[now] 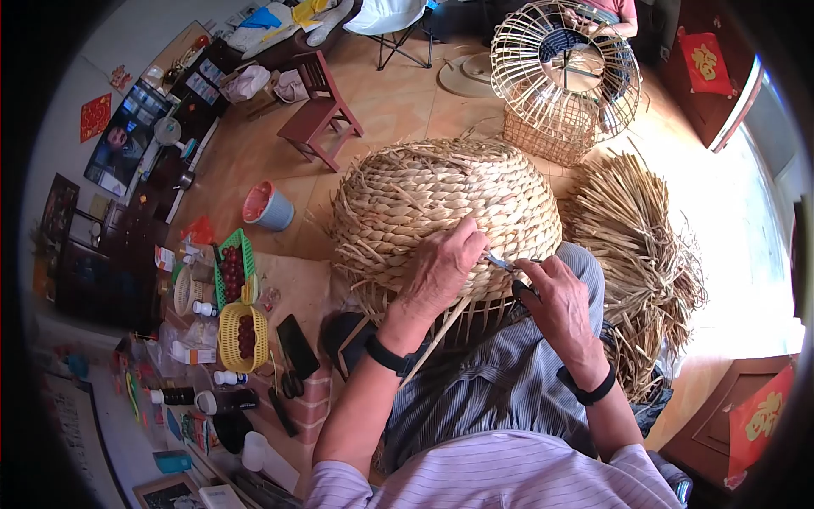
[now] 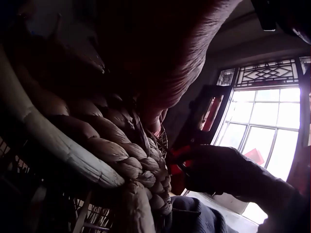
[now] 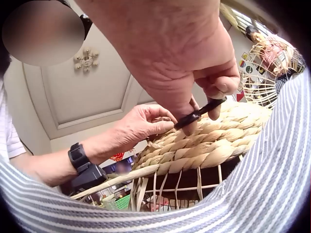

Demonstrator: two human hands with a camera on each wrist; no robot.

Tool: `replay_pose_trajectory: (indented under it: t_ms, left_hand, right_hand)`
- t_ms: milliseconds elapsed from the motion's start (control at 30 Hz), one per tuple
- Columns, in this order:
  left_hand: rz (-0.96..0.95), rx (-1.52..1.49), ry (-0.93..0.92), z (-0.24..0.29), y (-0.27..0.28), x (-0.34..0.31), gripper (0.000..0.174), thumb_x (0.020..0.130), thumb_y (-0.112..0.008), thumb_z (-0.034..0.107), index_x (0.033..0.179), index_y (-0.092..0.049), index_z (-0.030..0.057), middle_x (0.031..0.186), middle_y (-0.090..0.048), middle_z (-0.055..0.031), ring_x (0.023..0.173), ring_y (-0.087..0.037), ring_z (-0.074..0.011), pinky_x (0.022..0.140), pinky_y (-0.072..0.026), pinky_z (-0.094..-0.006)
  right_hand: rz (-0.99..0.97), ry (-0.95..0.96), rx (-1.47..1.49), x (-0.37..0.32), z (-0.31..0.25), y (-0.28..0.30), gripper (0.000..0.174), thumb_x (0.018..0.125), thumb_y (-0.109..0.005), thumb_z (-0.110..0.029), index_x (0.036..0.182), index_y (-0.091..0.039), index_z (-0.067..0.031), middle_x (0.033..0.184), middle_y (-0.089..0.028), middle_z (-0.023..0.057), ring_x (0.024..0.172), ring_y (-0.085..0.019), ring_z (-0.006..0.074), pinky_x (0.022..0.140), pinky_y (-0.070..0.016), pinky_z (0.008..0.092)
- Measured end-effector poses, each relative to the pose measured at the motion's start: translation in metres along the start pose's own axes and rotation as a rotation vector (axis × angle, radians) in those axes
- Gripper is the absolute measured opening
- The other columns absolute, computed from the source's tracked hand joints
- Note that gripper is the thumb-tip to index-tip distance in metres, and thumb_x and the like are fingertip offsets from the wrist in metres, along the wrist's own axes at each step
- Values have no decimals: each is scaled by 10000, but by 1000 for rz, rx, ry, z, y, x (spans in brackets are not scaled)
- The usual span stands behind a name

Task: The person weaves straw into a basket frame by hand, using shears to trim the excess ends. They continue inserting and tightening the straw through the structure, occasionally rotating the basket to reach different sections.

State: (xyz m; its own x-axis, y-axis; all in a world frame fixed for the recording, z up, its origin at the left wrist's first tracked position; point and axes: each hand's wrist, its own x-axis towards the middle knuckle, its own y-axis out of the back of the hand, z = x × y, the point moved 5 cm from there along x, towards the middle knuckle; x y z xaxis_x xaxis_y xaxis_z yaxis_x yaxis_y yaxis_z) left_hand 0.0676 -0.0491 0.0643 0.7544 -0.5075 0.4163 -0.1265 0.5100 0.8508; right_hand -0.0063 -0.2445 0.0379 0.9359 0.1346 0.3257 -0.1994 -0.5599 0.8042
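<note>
A large basket of thick braided straw [image 1: 441, 199] leans across the person's lap, thin bare frame strips showing below its lowest row. The left hand [image 1: 443, 267] lies against its side, thumb and fingertips pinched at a straw strand on the weave; the strand is mostly hidden by the fingers. Scissors [image 3: 188, 119] with black handles are in the right hand [image 1: 560, 301], its fingers through the loops. Their metal blades point left, toward the left fingertips, close over the braid. A long pale strand [image 1: 434, 341] hangs from the basket under the left forearm.
A bundle of dry straw [image 1: 636, 246] lies at the right. Behind, another person holds a round open frame [image 1: 517, 64] over a wicker basket [image 1: 551, 136]. A red chair [image 1: 318, 119], a bin [image 1: 273, 212] and a cluttered table with a yellow basket [image 1: 229, 339] stand left.
</note>
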Motion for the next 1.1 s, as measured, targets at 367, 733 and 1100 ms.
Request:
replay_pose_trajectory:
  t_ms: [367,733,1100]
  left_hand:
    - [-34,-68,117,-1,-7,1,164,975,-792,132,1054,-662,71,1041,-649,-122,912,-726,-393,757,-563,-539]
    - [-28,-25,105,-3,-17,1,169,959,-802,108,1061,-676,64,1079,-650,-135,946,-735,-381,763,-592,-511]
    - [-35,-269,230,-11,-3,6,140,1011,-704,11,1135,-641,-9,1066,-662,-167,1002,-723,-381,863,-576,-476]
  right_hand:
    - [-48,4,30,-2,1,-6,456,859,-831,-81,1305,-756,-134,927,-649,138,882,-717,339,725,-572,462]
    - [-6,34,49,1,2,-5,421,881,-836,-80,1290,-755,-135,933,-650,148,873,-718,376,760,-581,476]
    - [-22,-22,232,-9,24,-13,472,858,-835,-63,1313,-737,-142,940,-665,120,874,-714,349,778,-592,464]
